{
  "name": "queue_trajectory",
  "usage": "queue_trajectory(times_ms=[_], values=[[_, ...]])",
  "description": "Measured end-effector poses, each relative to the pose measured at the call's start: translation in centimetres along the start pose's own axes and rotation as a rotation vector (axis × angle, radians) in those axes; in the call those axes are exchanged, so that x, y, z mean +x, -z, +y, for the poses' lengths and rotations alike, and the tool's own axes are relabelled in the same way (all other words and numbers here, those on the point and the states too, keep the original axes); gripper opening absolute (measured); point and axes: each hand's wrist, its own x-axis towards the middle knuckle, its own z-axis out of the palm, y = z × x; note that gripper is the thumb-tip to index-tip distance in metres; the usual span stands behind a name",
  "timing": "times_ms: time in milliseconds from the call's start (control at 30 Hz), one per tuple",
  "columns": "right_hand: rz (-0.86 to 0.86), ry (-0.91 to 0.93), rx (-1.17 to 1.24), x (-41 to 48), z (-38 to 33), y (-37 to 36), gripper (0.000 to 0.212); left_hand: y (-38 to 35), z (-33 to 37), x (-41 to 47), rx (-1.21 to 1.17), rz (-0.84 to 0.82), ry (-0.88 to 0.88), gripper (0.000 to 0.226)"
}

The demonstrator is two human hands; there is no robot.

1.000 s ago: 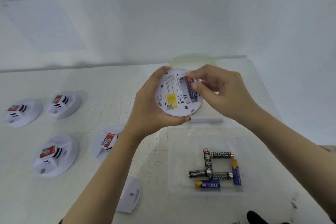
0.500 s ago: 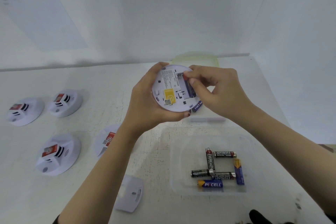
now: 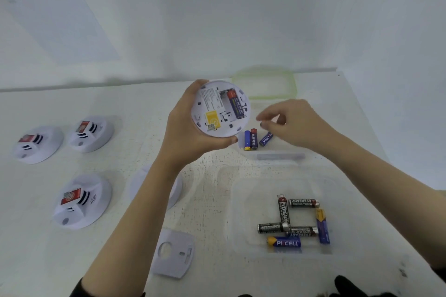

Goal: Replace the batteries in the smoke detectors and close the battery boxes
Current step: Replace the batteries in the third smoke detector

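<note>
Head view shows the left hand [image 3: 185, 125] gripping the upturned smoke detector [image 3: 217, 111], one battery [image 3: 235, 105] seated in its box; the right hand [image 3: 296, 125] hovers empty, fingers loosely curled, above three loose batteries [image 3: 251, 138]. Risk: the second cell goes in reversed, or tilting spills the seated one

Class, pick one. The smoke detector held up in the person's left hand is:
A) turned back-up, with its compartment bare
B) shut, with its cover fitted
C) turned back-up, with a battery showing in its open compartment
C: the left hand holds the smoke detector with its back to the camera, and a red-and-blue battery lies in the uncovered compartment.
</note>
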Motion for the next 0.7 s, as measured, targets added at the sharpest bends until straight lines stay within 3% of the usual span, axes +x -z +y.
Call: queue_trajectory(times_ms=[133,367,467,567,700], values=[[-0.196,-0.071,-0.255,0.6,-0.4,-0.4,0.037,-0.1,-0.4,-0.4,0.017,-0.006,0.030,0.090],[-0.222,-0.054,-0.449,1.3,-1.7,-1.4,0.027,-0.2,-0.6,-0.8,0.001,-0.015,0.055,0.087],[-0.200,-0.055,-0.349,1.1,-1.3,-1.7,0.030,-0.2,-0.7,-0.8,-0.009,-0.020,0.065,0.088],[-0.160,-0.059,-0.100,0.9,-0.9,-1.6,0.027,-0.4,-0.7,-0.9,-0.026,-0.035,0.066,0.090],[0.147,0.016,0.124,0.0,-1.2,-1.0,0.020,-0.6,-0.7,-1.1,-0.043,-0.037,0.067,0.091]])
